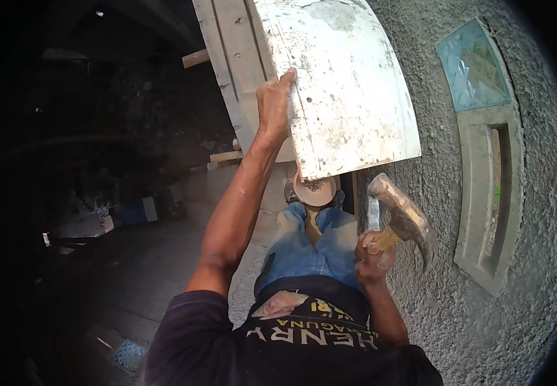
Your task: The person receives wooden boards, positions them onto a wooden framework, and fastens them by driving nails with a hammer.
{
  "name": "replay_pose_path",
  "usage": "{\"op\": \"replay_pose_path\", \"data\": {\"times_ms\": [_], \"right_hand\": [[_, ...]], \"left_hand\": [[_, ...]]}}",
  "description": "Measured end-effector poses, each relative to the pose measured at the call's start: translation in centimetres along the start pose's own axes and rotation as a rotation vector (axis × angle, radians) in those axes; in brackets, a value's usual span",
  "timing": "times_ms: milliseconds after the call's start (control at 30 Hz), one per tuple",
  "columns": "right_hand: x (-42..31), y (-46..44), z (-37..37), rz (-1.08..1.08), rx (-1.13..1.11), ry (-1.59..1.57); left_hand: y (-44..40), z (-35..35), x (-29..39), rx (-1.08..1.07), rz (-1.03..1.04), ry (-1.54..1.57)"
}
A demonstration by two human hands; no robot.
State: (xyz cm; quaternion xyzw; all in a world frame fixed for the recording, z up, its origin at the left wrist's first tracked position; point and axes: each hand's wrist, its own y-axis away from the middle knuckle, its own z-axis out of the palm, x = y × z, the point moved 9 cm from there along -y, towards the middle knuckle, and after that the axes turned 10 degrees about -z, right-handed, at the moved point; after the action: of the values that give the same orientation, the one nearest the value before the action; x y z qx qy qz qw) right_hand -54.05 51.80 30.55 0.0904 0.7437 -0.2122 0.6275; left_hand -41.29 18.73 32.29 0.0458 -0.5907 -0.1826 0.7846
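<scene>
My left hand [275, 106] grips the left edge of a large white board [355, 96], its thumb lying on the face. The board is scuffed, speckled and marked with small holes. In front of my right thigh, my right hand [375, 257] is closed around a claw hammer [407, 222], whose metal head is worn and blotched. A short shiny strip [373, 213] rises beside the hammer head; what it is I cannot tell. The hammer is apart from the board, below its lower right corner.
Wooden planks [236, 64] stand behind the board on the left. A round bowl-like container [315, 192] sits by my feet. Along the right runs a rough grey wall [433, 309] with a glass block [474, 67] and a slotted concrete opening [494, 199]. The left side is dark and cluttered.
</scene>
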Motion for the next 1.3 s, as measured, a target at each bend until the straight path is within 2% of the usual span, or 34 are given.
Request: {"op": "replay_pose_path", "data": {"times_ms": [67,133,200,267,300,333,400,467,533,600,633,700,733,767,800,833,867,900,967,1000,1067,1100,1133,1167,1200,1233,1267,1300], "right_hand": [[-3.2,-0.3,-1.1,-0.253,0.245,-0.334],[-5.6,-1.7,-0.8,-0.255,0.233,-0.392],[-5.1,-4.3,2.7,0.119,-0.311,0.311],[-5.1,-4.3,2.7,0.036,-0.324,0.37],[-7.0,-4.7,2.0,-0.118,-0.174,0.289],[-8.3,-4.0,1.1,-0.139,-0.122,0.239],[-10.0,-2.4,-0.8,-0.187,-0.021,0.14],[-11.4,-3.1,-3.2,-0.429,0.16,-0.6],[-11.6,-4.0,-2.3,-0.553,0.19,-0.563],[-7.2,-4.8,2.3,-0.033,-0.143,0.288],[-7.5,-4.4,1.8,-0.043,-0.131,0.293],[-6.0,-4.8,0.9,0.057,0.011,0.129],[-7.1,-5.0,0.6,0.076,-0.006,0.14],[-10.2,-4.2,-0.7,0.013,0.056,-0.108],[-12.3,-5.1,-1.7,-0.099,0.151,-0.367],[-13.2,-5.2,-2.7,-0.308,0.048,-0.613],[-11.3,-5.9,-2.2,-0.34,0.042,-0.612],[-8.6,-5.0,-1.7,-0.332,0.077,-0.416],[-7.0,-4.7,1.1,-0.314,0.093,0.266],[-7.1,-5.7,1.2,-0.328,0.111,0.259],[-2.1,-5.7,2.1,0.299,-0.158,0.296],[-2.9,-5.8,1.1,0.166,-0.004,0.192],[-3.1,-7.3,0.0,0.093,0.08,0.028],[-4.3,-4.9,-1.7,0.117,0.131,-0.119],[-6.5,-2.4,-2.4,0.203,0.094,-0.101],[-9.9,-4.7,-3.0,-0.071,0.232,-0.272],[-12.1,-6.5,-3.9,-0.374,0.375,-0.447],[-9.4,-5.9,-3.0,-0.425,0.268,-0.427]], "left_hand": [[0.2,0.7,0.7,-0.019,0.007,0.127],[0.6,0.6,1.3,0.024,0.01,0.103],[-0.3,0.9,1.2,0.025,0.033,0.098],[-1.4,0.5,0.3,0.088,0.051,0.077],[-1.9,0.9,0.6,0.058,0.024,0.108],[-0.8,-0.1,1.9,0.097,0.019,0.1],[-0.5,0.3,1.8,0.009,0.003,0.079],[-0.5,1.2,2.8,0.036,0.028,0.094],[-0.3,1.0,2.7,0.046,0.053,0.027],[0.4,-1.0,1.4,0.088,-0.02,0.056],[-0.2,-0.7,0.9,0.084,-0.065,0.099],[-1.5,0.6,3.3,0.075,0.012,0.067],[-0.1,0.2,2.5,0.11,0.011,0.043],[-1.1,-0.7,0.3,0.04,-0.056,0.049],[-0.6,-0.6,0.9,0.051,-0.02,0.053],[-1.3,-0.2,1.8,0.087,0.036,0.003],[-1.4,-0.4,1.9,0.133,0.075,-0.038],[-1.5,-0.8,1.5,0.136,0.06,-0.035],[-2.2,-1.1,0.8,0.082,-0.028,-0.082],[-2.6,-0.6,1.6,0.069,-0.011,-0.092],[-1.2,-1.6,0.7,0.089,-0.046,0.062],[-1.2,-1.4,3.1,0.163,0.23,-0.103],[-3.6,-1.1,4.7,0.165,0.253,-0.095],[-4.1,-1.3,2.7,0.075,0.081,-0.03],[-2.6,-1.8,-0.5,-0.006,-0.097,0.049],[-2.8,-2.2,-0.1,0.089,-0.035,-0.024],[-4.7,-1.4,1.5,0.062,0.018,-0.026],[-4.6,-1.1,1.6,0.062,0.034,-0.007]]}}
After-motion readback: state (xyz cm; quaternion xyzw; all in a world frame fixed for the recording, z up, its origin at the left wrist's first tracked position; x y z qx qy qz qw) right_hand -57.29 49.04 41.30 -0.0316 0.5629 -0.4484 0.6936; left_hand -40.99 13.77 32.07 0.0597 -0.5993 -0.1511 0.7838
